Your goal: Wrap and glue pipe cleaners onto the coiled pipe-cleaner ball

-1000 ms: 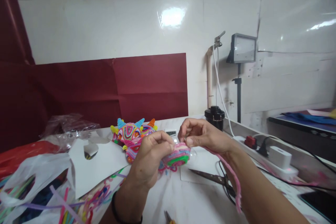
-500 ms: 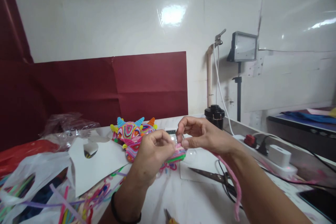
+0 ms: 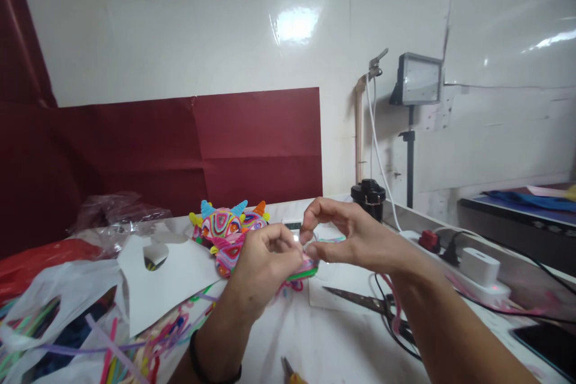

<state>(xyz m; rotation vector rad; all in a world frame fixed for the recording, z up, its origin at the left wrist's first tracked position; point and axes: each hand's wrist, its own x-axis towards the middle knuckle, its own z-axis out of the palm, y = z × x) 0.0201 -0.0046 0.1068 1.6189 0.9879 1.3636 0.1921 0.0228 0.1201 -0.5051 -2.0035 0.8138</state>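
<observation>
My left hand [image 3: 263, 267] and my right hand [image 3: 348, 240] meet over the white table, both gripping a small round craft wound from coloured pipe cleaners [image 3: 306, 267], pink with a green rim. Most of it is hidden by my fingers. A pink pipe cleaner [image 3: 390, 300] trails down from under my right wrist. Just behind my left hand sits a finished multicoloured pipe-cleaner figure [image 3: 225, 229] with blue, yellow and orange horns.
Scissors [image 3: 364, 305] lie on a white sheet right of my hands. Loose pipe cleaners [image 3: 135, 351], plastic bags [image 3: 54, 300] and cut white card [image 3: 166, 282] fill the left. A power strip [image 3: 454, 264], black jar [image 3: 369, 195] and lamp stand [image 3: 411, 108] line the right edge.
The craft piece has been turned and lowered, so less of it shows. My right hand's fingers have shifted over its top, and the trailing pink pipe cleaner has drawn in toward my wrist.
</observation>
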